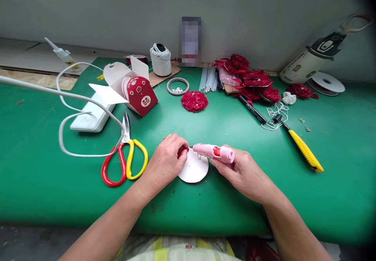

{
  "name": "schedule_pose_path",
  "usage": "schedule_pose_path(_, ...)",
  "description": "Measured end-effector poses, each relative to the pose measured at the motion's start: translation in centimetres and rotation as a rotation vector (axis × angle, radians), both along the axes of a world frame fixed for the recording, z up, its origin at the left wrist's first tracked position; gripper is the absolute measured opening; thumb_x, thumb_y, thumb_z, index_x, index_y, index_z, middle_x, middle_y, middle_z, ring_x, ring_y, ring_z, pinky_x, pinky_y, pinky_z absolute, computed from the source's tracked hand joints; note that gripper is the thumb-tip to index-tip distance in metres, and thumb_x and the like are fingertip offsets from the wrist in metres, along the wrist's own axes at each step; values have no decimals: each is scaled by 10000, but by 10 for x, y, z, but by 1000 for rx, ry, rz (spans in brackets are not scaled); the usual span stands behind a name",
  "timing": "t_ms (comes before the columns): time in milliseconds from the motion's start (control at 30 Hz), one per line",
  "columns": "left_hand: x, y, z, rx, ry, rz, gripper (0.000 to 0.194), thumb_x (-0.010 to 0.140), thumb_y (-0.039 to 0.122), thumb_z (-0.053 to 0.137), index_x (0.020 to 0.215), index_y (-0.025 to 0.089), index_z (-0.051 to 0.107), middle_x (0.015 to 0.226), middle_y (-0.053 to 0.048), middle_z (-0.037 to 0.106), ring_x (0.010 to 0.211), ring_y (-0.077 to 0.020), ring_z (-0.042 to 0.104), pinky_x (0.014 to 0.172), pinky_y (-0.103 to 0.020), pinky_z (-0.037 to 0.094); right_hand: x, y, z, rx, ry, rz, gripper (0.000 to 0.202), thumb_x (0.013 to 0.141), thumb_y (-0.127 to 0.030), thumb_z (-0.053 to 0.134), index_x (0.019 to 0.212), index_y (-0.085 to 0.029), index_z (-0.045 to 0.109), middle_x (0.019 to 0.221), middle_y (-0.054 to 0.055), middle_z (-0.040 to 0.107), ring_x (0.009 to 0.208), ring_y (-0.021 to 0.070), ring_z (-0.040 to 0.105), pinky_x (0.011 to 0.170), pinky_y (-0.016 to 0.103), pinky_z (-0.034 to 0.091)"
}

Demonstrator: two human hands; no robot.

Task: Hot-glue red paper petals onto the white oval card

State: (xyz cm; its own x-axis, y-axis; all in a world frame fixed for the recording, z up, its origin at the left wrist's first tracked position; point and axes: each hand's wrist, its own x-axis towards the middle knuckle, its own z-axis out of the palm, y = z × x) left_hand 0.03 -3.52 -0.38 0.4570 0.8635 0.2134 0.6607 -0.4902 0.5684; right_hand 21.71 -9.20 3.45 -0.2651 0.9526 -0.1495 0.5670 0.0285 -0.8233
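Note:
On the green table before me lies a white paper disc (194, 171). My left hand (169, 155) is at its upper left edge, fingers pinched on a small piece of red ribbon (181, 151). A pink glue gun (213, 151) is gripped in my right hand (243, 171), its tip pointing left, close to the red piece and over the disc's upper edge. The fingers under the gun are partly hidden. Left of my left hand lie scissors (125, 151) with one red and one yellow handle. Beyond the disc sits a round red rosette (194, 101).
A white power bank (92, 114) with a looping cable and an open red box (141, 96) stand left. Behind are a white cord spool (160, 61), a tape ring (178, 86), glue sticks (208, 78) and red rosettes (255, 80). A yellow cutter (305, 149) lies right.

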Motion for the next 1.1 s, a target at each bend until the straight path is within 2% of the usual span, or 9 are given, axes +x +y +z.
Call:
schedule_pose_path(133, 0, 0, -1, 6, 1, 2, 122, 820, 70, 512, 786, 164, 582, 774, -21, 562, 730, -163, 515, 717, -320, 413, -2, 0, -1, 26, -26, 3, 266, 992, -397, 455, 880, -212, 611, 741, -9, 544, 622, 132, 473, 575, 264, 367)
schedule_pose_path(367, 0, 0, -2, 12, -4, 11, 124, 807, 60, 523, 784, 166, 583, 764, -16, 557, 711, -158, 512, 695, -314, 411, 6, -2, 4, 16, -37, 73, 301, 990, -390, 454, 1109, -248, 691, 798, 18, 625, 676, 163, 555, 651, 283, 467)
schedule_pose_path(467, 0, 0, -3, 15, -7, 10, 120, 810, 65, 526, 784, 168, 583, 768, -17, 564, 711, -157, 515, 692, -314, 414, 11, -1, 8, -10, 65, 73, 357, 988, -386, 459, 1281, -287, 637, 997, 41, 701, 883, 220, 646, 783, 326, 519)
schedule_pose_path(633, 0, -1, -3, 20, -3, 7, 117, 821, 77, 525, 784, 170, 585, 779, -21, 573, 718, -158, 518, 694, -315, 421, 19, 3, 13, -24, 230, 72, 377, 987, -357, 466, 1327, -284, 613, 1302, 39, 642, 1214, 259, 572, 1035, 378, 448)
schedule_pose_path(700, -1, 0, -2, 21, -7, 10, 117, 829, 85, 522, 791, 174, 589, 781, -22, 573, 723, -159, 522, 695, -311, 428, 21, 5, 12, -5, 226, 17, 356, 968, -364, 500, 1268, -255, 657, 1154, 59, 706, 1128, 260, 618, 978, 374, 490)
schedule_pose_path(767, -1, 1, -1, 27, -11, 9, 116, 839, 96, 517, 797, 177, 590, 788, -25, 575, 732, -160, 528, 703, -309, 436, 24, 6, 9, 23, 187, -90, 310, 942, -398, 540, 1122, -225, 724, 904, 64, 729, 877, 239, 668, 775, 343, 550)
schedule_pose_path(833, 0, 3, 0, 44, -5, 4, 115, 847, 106, 511, 804, 180, 589, 804, -29, 581, 746, -164, 537, 718, -314, 440, 26, 6, 5, 30, 179, -208, 299, 913, -437, 573, 976, -196, 740, 738, 53, 679, 637, 184, 601, 546, 290, 493)
schedule_pose_path(933, 0, 8, 2, 89, 33, 6, 123, 852, 111, 501, 816, 184, 592, 826, -38, 594, 776, -177, 548, 754, -335, 440, 27, 8, 2, -14, 265, -330, 333, 875, -472, 612, 936, -163, 720, 748, 67, 656, 560, 139, 503, 419, 245, 356)
schedule_pose_path(1100, 0, 20, 9, 69, 157, 77, 130, 847, 156, 493, 810, 173, 617, 842, -66, 597, 813, -216, 558, 774, -373, 449, 23, 12, 1, -88, 423, -420, 432, 838, -523, 638, 1052, -153, 705, 897, 115, 678, 614, 141, 516, 405, 229, 316)
